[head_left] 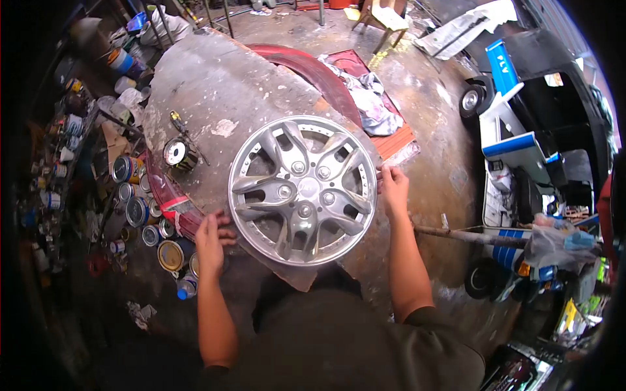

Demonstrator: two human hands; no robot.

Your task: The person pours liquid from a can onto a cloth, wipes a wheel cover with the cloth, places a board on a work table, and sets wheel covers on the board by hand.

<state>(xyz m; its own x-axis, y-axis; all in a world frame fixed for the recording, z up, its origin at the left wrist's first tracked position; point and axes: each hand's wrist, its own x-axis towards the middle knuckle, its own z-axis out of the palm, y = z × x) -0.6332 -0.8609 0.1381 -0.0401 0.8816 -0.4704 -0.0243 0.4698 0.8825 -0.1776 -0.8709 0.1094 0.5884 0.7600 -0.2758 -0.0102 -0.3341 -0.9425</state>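
Note:
A round silver wheel cover with several double spokes lies flat on a worn, paint-spotted table, close to my body. Just left of its rim is my left hand, fingers apart and slightly blurred, holding nothing. On the other side, my right hand is beside the rim with its fingers bent toward it; whether the fingertips touch the rim is unclear. An open can stands on the table left of the cover, with a yellow-handled tool behind it.
Many paint cans crowd the floor at the left. Red curved parts lie along the table's edges. A vehicle with blue and white panels stands at the right. A rod juts in near my right forearm. A chair is at the back.

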